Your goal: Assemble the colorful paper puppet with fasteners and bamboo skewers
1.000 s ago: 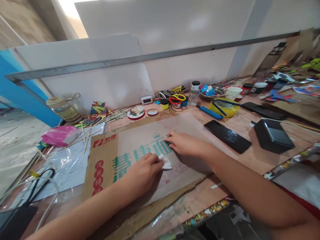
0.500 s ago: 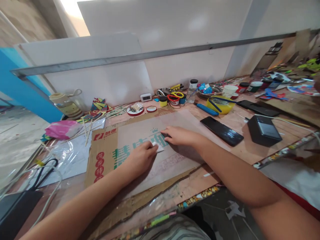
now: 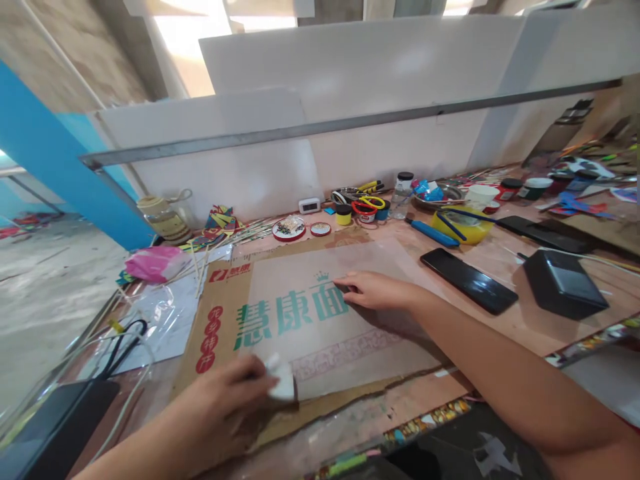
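Observation:
A translucent sheet (image 3: 287, 277) lies flat over a piece of brown printed cardboard (image 3: 225, 317), and its green characters show through. My left hand (image 3: 233, 400) is closed on a crumpled white tissue (image 3: 283, 379) at the sheet's near-left edge. That hand is slightly blurred, and part of the tissue is hidden in the fingers. Toward the sheet's far-right part, my right hand (image 3: 375, 291) rests on it with the fingers stretched out and nothing in them.
Right of the sheet lie a black phone (image 3: 469, 280) and a black box (image 3: 565, 283). Behind stand a yellow bowl (image 3: 465, 230), scissors (image 3: 373, 202), small paint pots (image 3: 343, 215) and a lid of beads (image 3: 289, 228). A pink bag (image 3: 156, 264) and cables (image 3: 123, 340) are at the left.
My left hand has moved with the tissue from the sheet's middle toward its near-left edge. My right hand stays at about the same spot on the sheet. The camera view has shifted.

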`<move>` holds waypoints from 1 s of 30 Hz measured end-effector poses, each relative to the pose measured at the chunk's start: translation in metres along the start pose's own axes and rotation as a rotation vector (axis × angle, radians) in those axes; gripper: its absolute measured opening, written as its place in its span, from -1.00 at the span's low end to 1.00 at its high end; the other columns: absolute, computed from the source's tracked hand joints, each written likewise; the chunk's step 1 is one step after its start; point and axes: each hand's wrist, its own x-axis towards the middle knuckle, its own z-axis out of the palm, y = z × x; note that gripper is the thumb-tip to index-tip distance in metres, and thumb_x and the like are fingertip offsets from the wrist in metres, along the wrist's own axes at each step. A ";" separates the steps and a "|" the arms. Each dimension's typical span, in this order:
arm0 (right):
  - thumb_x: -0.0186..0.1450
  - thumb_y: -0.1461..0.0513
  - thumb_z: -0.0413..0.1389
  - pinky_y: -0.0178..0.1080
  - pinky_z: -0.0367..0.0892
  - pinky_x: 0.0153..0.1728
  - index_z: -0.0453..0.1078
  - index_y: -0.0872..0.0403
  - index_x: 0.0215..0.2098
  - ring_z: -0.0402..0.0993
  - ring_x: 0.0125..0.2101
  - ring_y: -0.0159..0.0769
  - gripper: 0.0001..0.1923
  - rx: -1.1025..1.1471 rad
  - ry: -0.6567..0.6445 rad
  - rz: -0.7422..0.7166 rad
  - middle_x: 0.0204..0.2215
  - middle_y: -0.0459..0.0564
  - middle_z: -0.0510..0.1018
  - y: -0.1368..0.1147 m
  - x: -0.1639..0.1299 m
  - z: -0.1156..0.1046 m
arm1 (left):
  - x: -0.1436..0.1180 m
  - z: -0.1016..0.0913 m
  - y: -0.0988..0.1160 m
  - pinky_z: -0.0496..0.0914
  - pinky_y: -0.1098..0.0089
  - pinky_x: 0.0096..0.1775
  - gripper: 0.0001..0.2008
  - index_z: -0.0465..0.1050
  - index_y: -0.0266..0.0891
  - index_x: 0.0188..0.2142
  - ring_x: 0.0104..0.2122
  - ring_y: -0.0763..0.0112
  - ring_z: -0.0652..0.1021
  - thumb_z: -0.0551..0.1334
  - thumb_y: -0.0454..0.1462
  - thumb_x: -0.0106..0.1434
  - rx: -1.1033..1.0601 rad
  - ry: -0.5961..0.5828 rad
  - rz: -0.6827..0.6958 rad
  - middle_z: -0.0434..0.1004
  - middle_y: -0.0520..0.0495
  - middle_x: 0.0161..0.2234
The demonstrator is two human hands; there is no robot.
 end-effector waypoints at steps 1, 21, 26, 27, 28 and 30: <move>0.34 0.23 0.04 -0.19 0.35 -0.05 0.41 0.11 0.14 0.51 -0.08 -0.13 -0.59 0.026 -0.001 -0.001 -0.01 0.15 0.56 0.000 0.000 0.000 | 0.005 -0.004 -0.014 0.44 0.53 -0.24 -0.68 0.45 0.03 0.04 -0.29 0.47 0.55 0.04 -0.27 0.39 0.037 0.080 -0.052 0.51 -0.04 -0.17; 0.33 0.16 0.06 -0.16 0.36 0.03 0.39 0.04 0.19 0.52 -0.01 -0.11 -0.53 0.088 0.014 0.117 0.06 0.06 0.55 0.002 0.002 0.004 | 0.047 0.004 0.033 0.44 0.37 -0.18 -0.65 0.35 -0.12 0.04 -0.25 0.33 0.49 0.20 -0.33 0.25 0.103 -0.217 0.042 0.43 -0.09 -0.13; 0.38 0.18 -0.05 -0.07 0.33 0.09 0.41 0.12 0.17 0.48 0.05 -0.05 -0.55 -0.006 0.178 0.263 0.07 0.13 0.53 -0.001 0.002 0.015 | 0.102 0.015 0.053 0.45 0.29 -0.20 -0.88 0.40 -0.21 -0.19 -0.30 0.28 0.49 0.14 -0.36 0.30 0.187 -0.215 0.178 0.44 -0.07 -0.26; 0.38 0.19 -0.06 -0.06 0.33 0.09 0.42 0.14 0.16 0.48 0.06 -0.04 -0.55 -0.009 0.188 0.272 0.07 0.14 0.53 -0.001 0.003 0.016 | 0.110 0.019 0.057 0.44 0.29 -0.19 -0.86 0.39 -0.20 -0.16 -0.28 0.28 0.49 0.14 -0.36 0.30 0.173 -0.201 0.189 0.44 -0.08 -0.24; 0.38 0.19 -0.06 -0.07 0.33 0.09 0.42 0.14 0.15 0.48 0.06 -0.05 -0.55 -0.009 0.193 0.278 0.06 0.14 0.53 -0.001 0.003 0.017 | 0.116 0.024 0.060 0.44 0.30 -0.19 -0.82 0.37 -0.19 -0.11 -0.26 0.28 0.50 0.13 -0.37 0.30 0.157 -0.189 0.194 0.44 -0.07 -0.22; 0.37 0.20 -0.05 -0.09 0.33 0.09 0.43 0.14 0.14 0.48 0.06 -0.07 -0.56 -0.004 0.196 0.280 0.07 0.12 0.53 -0.001 0.002 0.017 | 0.123 0.035 0.061 0.44 0.31 -0.19 -0.73 0.32 -0.17 0.00 -0.24 0.28 0.50 0.10 -0.37 0.31 0.141 -0.180 0.205 0.44 -0.08 -0.19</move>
